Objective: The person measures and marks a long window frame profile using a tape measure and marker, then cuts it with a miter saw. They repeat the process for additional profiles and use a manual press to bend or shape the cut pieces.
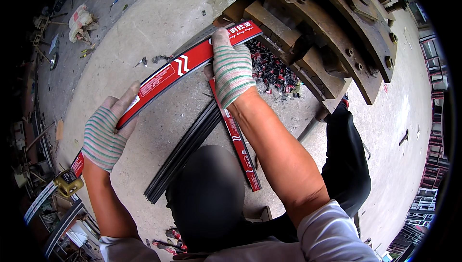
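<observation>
A long profile strip (pixel 180 65) with a red printed face and dark edges slants across in front of me, held in both hands. My left hand (pixel 105 134), in a white glove with green stripes, is closed round its lower left stretch. In a matching glove, my right hand (pixel 232 67) grips it nearer the far end, thumb on the red face. That far end reaches the front edge of a heavy rusty steel machine (pixel 308 55); whether it goes into the machine cannot be seen. Under my right wrist, a second red strip (pixel 238 146) points down toward me.
A bundle of dark profiles (pixel 185 149) lies on the concrete floor. Dark and red offcuts (pixel 274 72) are heaped below the machine. A yellow canister (pixel 68 184) stands at lower left. My black-clothed leg (pixel 346 165) extends toward the machine. Frames (pixel 435 141) line the right edge.
</observation>
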Motion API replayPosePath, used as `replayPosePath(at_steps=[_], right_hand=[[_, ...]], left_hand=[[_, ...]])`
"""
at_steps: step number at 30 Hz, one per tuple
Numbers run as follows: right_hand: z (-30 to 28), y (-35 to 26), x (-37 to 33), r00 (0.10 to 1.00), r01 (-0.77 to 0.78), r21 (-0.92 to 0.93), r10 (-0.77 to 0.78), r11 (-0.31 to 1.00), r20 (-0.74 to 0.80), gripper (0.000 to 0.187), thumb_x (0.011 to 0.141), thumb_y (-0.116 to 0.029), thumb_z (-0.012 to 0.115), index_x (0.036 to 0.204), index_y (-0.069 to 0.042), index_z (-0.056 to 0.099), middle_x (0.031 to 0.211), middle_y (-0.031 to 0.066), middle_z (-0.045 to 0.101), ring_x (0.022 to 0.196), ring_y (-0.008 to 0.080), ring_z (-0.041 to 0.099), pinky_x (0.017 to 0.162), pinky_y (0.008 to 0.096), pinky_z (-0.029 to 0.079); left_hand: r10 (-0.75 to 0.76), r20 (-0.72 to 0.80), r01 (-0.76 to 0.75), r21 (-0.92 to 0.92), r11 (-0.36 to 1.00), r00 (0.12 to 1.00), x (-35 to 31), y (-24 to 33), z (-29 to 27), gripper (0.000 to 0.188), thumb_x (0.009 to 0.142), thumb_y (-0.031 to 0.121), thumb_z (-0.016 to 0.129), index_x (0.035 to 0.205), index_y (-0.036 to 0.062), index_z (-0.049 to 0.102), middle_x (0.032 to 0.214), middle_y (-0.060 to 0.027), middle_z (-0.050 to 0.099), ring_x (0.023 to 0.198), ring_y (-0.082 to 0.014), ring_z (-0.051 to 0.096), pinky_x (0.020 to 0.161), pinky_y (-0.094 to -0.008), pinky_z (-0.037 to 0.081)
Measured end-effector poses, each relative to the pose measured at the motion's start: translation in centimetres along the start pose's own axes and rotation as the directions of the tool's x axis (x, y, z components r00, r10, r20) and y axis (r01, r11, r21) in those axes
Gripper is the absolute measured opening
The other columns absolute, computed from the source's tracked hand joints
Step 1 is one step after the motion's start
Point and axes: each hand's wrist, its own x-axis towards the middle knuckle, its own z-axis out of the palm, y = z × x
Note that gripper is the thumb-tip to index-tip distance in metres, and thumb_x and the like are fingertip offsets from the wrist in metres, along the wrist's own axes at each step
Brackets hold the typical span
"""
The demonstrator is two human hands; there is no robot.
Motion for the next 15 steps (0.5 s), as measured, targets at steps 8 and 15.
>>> replayPosePath(at_steps=[8,15], right_hand=[[-1.0,2.4,2.0,0.989,0.144,-0.104,-0.141,0.984,0.042,0.036,0.106,-0.032,0.062,0.104,0.004,0.065,0.092,0.0066,0.07,0.086,0.0113,0.062,0.078,0.0322,0.053],[-2.2,3.5,2.6,0.964,0.261,-0.195,-0.245,0.945,0.103,0.045,0.105,-0.048,0.06,0.088,-0.007,0.06,0.069,0.0012,0.056,0.053,0.0126,0.053,0.048,0.0294,0.046]], left_hand=[[0.06,-0.071,-0.061,-0.007,0.998,0.996,-0.4,-1.8,5.0,0.075,0.088,0.005,0.076,0.156,0.0272,0.051,0.091,-0.0125,0.058,0.079,-0.0286,0.062,0.077,-0.039,0.053],[0.076,-0.14,-0.082,-0.036,0.996,0.987,-0.7,-1.9,8.8,0.069,0.09,0.008,0.075,0.154,0.0238,0.053,0.09,-0.0131,0.061,0.077,-0.03,0.065,0.075,-0.039,0.054]])
